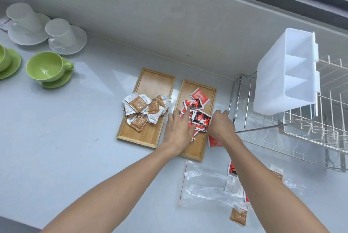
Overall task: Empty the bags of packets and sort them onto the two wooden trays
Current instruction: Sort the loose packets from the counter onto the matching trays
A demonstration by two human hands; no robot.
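While both my arms reach forward over the pale counter, my left hand lies flat on the near part of the red packets, with the fingers spread and the palm down on them. My right hand is at the right edge of the same pile; the fingers curl downward at the packets, but I cannot tell if they pinch one or only touch. These red packets are heaped on the right wooden tray, and one more red packet lies on the counter just beside this tray, partly under my right wrist. The left wooden tray stands just beside the right one and carries a heap of brown packets in its middle. Near to me, an empty clear bag lies flat on the counter. Around my right forearm a few loose packets remain, among them a brown packet. At the far left stand green cups and white cups on saucers, and at the right a wire dish rack holds a white plastic container.
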